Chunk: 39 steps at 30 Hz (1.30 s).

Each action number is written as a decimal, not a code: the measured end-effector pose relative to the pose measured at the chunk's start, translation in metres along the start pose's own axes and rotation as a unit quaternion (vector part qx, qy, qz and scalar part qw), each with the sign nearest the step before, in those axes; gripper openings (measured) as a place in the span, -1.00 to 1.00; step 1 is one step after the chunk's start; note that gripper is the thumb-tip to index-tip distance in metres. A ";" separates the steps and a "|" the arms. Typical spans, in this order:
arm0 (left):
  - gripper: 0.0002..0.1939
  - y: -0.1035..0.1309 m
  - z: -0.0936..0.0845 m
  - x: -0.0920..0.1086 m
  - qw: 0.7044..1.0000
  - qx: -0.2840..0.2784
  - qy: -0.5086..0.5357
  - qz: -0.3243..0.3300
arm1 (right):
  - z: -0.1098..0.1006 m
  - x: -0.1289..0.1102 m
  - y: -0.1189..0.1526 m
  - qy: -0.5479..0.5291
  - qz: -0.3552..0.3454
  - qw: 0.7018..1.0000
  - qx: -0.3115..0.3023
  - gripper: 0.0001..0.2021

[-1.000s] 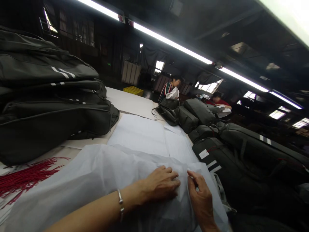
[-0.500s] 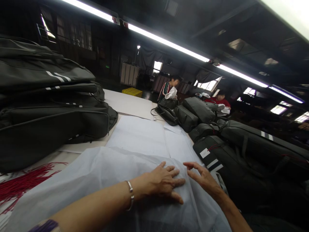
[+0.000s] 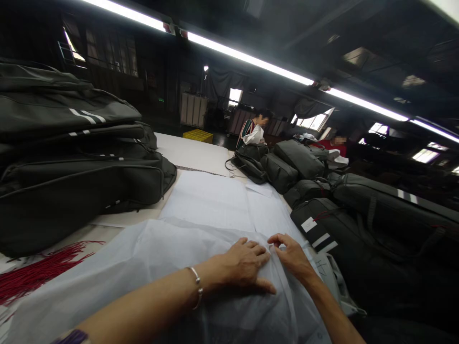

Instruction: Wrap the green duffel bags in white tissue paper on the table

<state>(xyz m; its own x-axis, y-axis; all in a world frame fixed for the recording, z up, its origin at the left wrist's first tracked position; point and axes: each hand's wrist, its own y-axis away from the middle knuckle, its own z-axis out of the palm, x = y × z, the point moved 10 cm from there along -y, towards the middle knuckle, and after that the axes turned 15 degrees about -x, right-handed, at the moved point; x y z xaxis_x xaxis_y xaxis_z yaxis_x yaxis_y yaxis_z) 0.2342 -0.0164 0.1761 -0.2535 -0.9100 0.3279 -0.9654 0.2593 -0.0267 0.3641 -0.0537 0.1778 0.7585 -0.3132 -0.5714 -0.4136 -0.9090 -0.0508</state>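
A translucent white plastic sheet or bag (image 3: 150, 258) spreads over the near part of the table, with something dark faintly showing beneath it. My left hand (image 3: 247, 265), with a silver bracelet at its wrist, lies palm down on the plastic, thumb apart from the fingers. Just to its right, my right hand (image 3: 289, 254) pinches a fold of the plastic between thumb and forefinger. Beyond the plastic lie flat white sheets (image 3: 211, 198).
Dark bags (image 3: 79, 177) are piled at the left, above red strings (image 3: 46, 270). More dark bags (image 3: 358, 224) line the right side, near a grey plastic object (image 3: 332, 282). Two people work farther back, beyond a yellow crate (image 3: 198, 135).
My right hand has moved left and closed its fingertips on the plastic. The fingers of my left hand have drawn closer together. The view has shifted slightly.
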 end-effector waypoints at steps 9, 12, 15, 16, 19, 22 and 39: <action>-0.18 0.000 0.003 -0.002 1.000 -0.010 -0.022 -0.016 | -0.040 -0.012 0.088 0.077 0.020 0.967 0.244 -0.69; -0.18 -0.002 0.004 -0.004 1.000 -0.019 -0.017 -0.018 | -0.047 -0.027 0.154 0.119 0.041 0.947 0.297 -0.65; -0.21 -0.004 0.006 -0.006 0.999 -0.029 -0.017 -0.023 | -0.026 -0.012 0.196 0.067 0.113 0.962 0.239 -0.68; -0.22 -0.004 0.006 -0.006 0.999 -0.030 -0.017 -0.024 | -0.012 -0.001 0.203 0.025 0.147 0.969 0.199 -0.68; -0.23 -0.004 0.004 -0.006 0.999 -0.031 -0.014 -0.021 | 0.032 0.026 0.214 -0.096 0.224 0.963 0.117 -0.59; -0.25 -0.003 0.003 -0.004 0.999 -0.037 -0.012 -0.015 | 0.057 0.035 0.213 -0.172 0.264 0.942 0.112 -0.51; -0.24 -0.009 0.008 -0.006 0.999 -0.012 -0.037 -0.014 | 0.042 0.003 0.197 -0.108 0.294 0.931 0.184 -0.62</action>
<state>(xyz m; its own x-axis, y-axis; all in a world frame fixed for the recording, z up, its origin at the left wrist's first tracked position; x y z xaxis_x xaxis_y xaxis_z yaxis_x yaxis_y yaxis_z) 0.2442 -0.0160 0.1663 -0.2306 -0.9384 0.2574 -0.9708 0.2398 0.0045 0.2632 -0.2225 0.1313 0.2430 -0.6287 -0.7387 -0.9010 -0.4285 0.0683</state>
